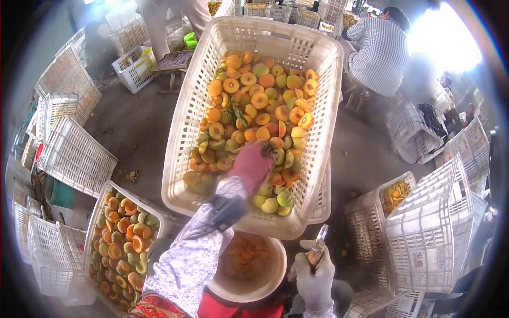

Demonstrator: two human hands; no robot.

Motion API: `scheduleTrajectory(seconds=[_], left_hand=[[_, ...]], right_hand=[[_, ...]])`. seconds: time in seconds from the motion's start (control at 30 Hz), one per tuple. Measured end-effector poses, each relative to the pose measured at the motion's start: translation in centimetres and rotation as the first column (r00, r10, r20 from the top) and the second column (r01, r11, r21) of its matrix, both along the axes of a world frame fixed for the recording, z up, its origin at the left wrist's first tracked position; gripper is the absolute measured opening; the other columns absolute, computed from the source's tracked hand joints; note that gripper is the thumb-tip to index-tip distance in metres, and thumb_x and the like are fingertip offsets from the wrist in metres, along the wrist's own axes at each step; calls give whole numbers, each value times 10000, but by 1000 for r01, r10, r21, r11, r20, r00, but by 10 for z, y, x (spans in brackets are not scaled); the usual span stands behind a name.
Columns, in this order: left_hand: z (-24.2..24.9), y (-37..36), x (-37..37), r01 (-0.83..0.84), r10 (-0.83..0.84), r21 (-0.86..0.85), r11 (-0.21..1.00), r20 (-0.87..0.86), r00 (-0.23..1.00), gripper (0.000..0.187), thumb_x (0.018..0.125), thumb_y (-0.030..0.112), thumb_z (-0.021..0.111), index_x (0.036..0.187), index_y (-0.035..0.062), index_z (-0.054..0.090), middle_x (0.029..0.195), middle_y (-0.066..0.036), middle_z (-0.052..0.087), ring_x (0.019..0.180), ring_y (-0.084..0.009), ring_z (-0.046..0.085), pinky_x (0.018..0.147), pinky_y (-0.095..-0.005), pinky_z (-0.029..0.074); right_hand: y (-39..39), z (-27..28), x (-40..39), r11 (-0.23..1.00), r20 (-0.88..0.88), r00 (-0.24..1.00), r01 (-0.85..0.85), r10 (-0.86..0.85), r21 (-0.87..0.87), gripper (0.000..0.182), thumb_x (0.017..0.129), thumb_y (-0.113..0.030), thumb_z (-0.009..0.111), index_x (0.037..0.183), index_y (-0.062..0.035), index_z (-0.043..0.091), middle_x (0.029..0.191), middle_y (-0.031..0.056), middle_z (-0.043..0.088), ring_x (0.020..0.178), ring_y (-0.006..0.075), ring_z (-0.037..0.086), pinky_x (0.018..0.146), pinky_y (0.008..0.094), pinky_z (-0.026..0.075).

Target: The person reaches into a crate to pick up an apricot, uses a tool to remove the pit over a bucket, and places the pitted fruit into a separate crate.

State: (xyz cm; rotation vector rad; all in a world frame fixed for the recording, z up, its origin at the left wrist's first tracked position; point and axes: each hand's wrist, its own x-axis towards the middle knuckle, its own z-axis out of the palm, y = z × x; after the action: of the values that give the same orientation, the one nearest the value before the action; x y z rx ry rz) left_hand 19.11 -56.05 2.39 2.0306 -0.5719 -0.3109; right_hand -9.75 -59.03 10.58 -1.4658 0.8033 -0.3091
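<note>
My left hand (253, 164), in a pinkish glove, reaches into a large white crate (185, 116) of halved and whole orange and green fruit (260, 100). Its fingertips are down among the fruit, and whether they grip a piece is hidden. At the lower right my right hand (315, 278), in a pale glove, is closed around the handle of a small tool (318, 246) with a metal tip pointing up. Between the two arms, below the crate, stands a white bucket (279, 265) with orange pieces in it.
A second crate of fruit (114, 238) stands at the lower left. Empty white crates (429, 228) are stacked at the right, others (77, 153) at the left. One person (379, 50) sits at the upper right; another person's legs (175, 24) show at the upper left.
</note>
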Motion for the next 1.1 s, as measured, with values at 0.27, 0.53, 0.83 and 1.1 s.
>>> scheduleTrajectory(seconds=[0.27,0.53,0.83,1.1], left_hand=[[-11,4,21,7,-114,-279,960,-366,923,369,854,81,649,1212,4,596,1084,-72,664,924,-156,627,800,-283,507],[13,59,-24,-412,-566,-664,624,-747,347,362,934,74,502,1291,17,473,1181,-121,603,1015,-241,627,924,-367,528],[-7,94,-94,141,-164,-892,429,77,983,399,927,183,546,1271,-4,465,1192,-98,588,1059,-227,584,933,-379,490],[32,127,-152,-207,-469,-899,385,-384,796,384,991,276,452,1279,23,467,1188,-158,579,994,-357,614,905,-487,521]], right_hand=[[1,-6,-9,993,31,998,-48,52,-104,204,866,-52,591,1045,38,558,654,42,621,546,80,598,516,246,493],[6,-23,-17,953,11,989,-138,146,-270,259,875,-103,608,1086,28,538,649,99,633,537,157,643,512,290,508],[26,-23,20,682,-47,966,-213,253,-700,233,857,-159,624,1024,-14,550,648,166,628,571,315,645,529,383,515],[59,-42,14,319,-139,940,-242,313,-916,342,831,-200,640,1141,-76,571,796,147,674,687,331,657,608,394,529]])
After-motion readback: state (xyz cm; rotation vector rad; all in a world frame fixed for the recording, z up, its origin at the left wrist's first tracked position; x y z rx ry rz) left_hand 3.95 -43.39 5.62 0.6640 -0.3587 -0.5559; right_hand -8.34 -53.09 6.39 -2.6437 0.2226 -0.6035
